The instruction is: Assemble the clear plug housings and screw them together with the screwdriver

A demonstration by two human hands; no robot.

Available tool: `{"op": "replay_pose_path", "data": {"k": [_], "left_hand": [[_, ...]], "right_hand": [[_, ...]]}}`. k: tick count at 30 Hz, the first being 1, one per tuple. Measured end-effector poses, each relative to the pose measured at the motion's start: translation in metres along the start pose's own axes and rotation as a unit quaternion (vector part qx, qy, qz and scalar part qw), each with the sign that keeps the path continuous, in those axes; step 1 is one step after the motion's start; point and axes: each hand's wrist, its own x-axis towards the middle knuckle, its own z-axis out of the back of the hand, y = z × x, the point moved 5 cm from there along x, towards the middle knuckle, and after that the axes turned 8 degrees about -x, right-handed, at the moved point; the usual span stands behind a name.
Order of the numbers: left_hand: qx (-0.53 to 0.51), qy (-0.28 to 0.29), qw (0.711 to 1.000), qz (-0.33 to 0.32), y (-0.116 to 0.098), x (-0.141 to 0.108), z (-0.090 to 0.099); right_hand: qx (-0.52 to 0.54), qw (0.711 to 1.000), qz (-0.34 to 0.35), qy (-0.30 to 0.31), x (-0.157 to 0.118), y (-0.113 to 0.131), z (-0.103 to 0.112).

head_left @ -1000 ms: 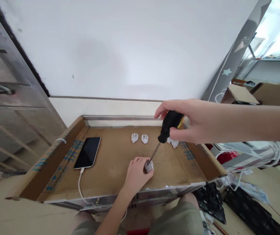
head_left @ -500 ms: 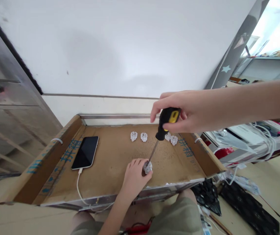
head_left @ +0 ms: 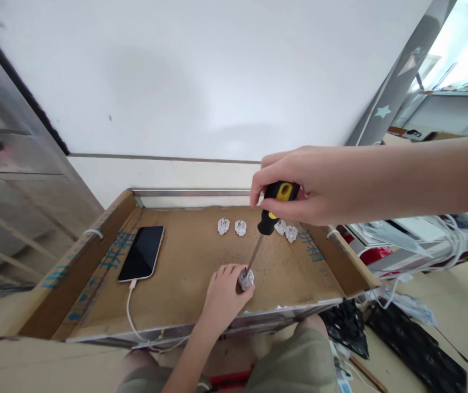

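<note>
On the cardboard surface, my left hand (head_left: 226,293) pinches a small clear plastic piece (head_left: 246,279) between thumb and fingers near the front edge. My right hand (head_left: 295,185) is wrapped round the handle of a black and yellow screwdriver (head_left: 267,218). The shaft slants down to the left and its tip meets the clear piece. Farther back lie two similar clear pieces, one at the left (head_left: 223,226) and one beside it (head_left: 240,227). Two more, touching or nearly so, lie to the right (head_left: 291,233), partly behind the screwdriver.
A phone (head_left: 142,254) with a white cable (head_left: 130,311) lies at the left of the cardboard tray. The tray has raised side walls (head_left: 346,267). A white wall stands behind. At the right are a cluttered shelf (head_left: 397,245) and black items (head_left: 418,344) on the floor.
My right hand has turned slightly round the screwdriver handle, and its fingers have closed more on it. My left hand and the clear piece stay together in nearly the same place.
</note>
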Motion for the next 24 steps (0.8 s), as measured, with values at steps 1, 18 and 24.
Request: {"op": "replay_pose_path", "data": {"k": [1, 18, 24], "left_hand": [[0.002, 0.0, 1.0, 0.0, 0.0003, 0.0001, -0.0004], [-0.003, 0.003, 1.0, -0.006, 0.001, 0.0023, -0.0001], [0.003, -0.003, 1.0, -0.007, -0.0004, 0.0023, -0.0003]], "right_hand": [[0.008, 1.0, 0.005, -0.003, -0.0004, 0.0012, -0.0004], [0.035, 0.999, -0.016, -0.017, -0.0067, -0.0027, -0.0009], [0.02, 0.999, -0.008, -0.028, -0.0076, -0.0021, 0.0009]]}}
